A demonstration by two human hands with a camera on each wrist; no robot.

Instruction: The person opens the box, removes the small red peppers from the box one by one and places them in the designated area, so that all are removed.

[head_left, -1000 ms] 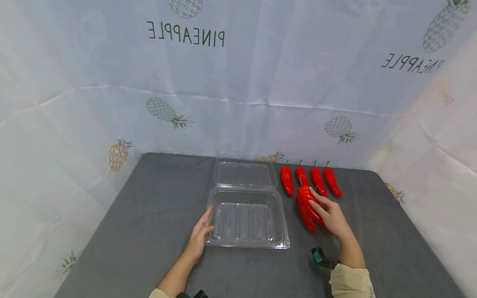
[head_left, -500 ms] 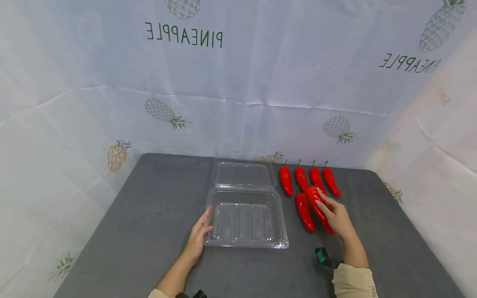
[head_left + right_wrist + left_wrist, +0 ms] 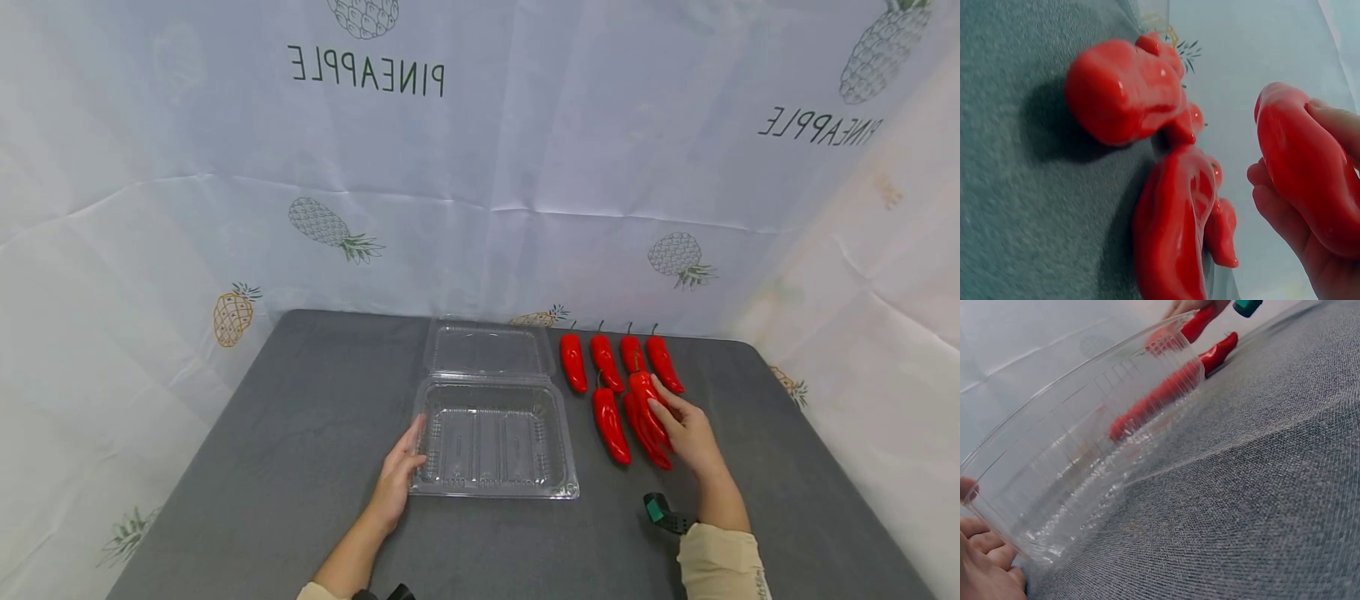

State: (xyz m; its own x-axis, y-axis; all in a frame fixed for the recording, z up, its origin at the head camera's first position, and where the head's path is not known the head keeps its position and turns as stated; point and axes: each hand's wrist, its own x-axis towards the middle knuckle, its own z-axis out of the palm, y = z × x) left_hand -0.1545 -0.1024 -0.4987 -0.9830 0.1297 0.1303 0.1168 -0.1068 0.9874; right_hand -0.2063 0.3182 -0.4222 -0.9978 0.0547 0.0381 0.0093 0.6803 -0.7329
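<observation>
My right hand [image 3: 690,433] grips a red chili pepper [image 3: 647,398] between thumb and fingers. In the right wrist view this pepper [image 3: 1304,162] hangs clear of the table. Partly hidden beneath it lies a second red pepper [image 3: 643,437], and a third [image 3: 611,425] lies just left of that. My left hand [image 3: 395,475] pinches the left rim of a clear plastic clamshell container [image 3: 568,450], thumb over the edge and fingers outside. The container stands open and has nothing inside; its lid [image 3: 491,346] is laid back toward the wall.
Several more red peppers [image 3: 573,364] lie in a row at the table's back edge, right of the lid. The grey table [image 3: 330,400] meets a white curtain [image 3: 480,167] printed with pineapples. A black and green wrist device [image 3: 663,512] sticks out from the right wrist.
My right hand has carried its pepper to the right, from over the left front pepper to over the one beside it. My left hand keeps its place on the container.
</observation>
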